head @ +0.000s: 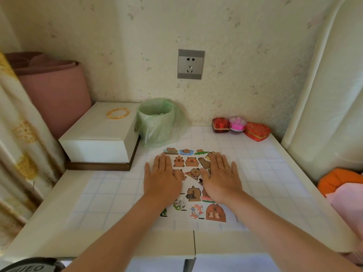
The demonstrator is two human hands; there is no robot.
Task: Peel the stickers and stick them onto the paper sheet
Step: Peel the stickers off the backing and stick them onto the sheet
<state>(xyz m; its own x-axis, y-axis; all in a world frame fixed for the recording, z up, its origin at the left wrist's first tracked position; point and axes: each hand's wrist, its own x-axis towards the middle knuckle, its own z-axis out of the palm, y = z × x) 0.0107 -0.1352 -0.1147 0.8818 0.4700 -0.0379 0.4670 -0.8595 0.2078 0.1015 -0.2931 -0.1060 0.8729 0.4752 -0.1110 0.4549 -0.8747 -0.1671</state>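
White tabletop [110, 195]: fills the lower and middle frame, covered with a pale blue grid pattern; wall behind it.
Pink rolled mat [57, 89]: upper left of the frame, standing against the wall behind the box.
White box [98, 138]: left of centre, on a dark wooden base; a gold beaded bracelet [117, 113] lies on its lid.
Green-bagged bin [157, 120]: centre, just beside the box's right edge, against the wall.
Sticker sheet [193, 210]: centre of the frame, flat on the tabletop, printed with brown capybara cartoons in rows.
Left hand [162, 179]: palm down on the sheet's left part, fingers stretched out and released, grasping nothing.
Right hand [221, 177]: palm down on the sheet's right part, fingers likewise flat and spread, grasping nothing.
Wall socket [190, 64]: upper centre, grey.
Small gift boxes [240, 128]: right of centre at the wall, red, pink and a red heart shape, touching in a row.
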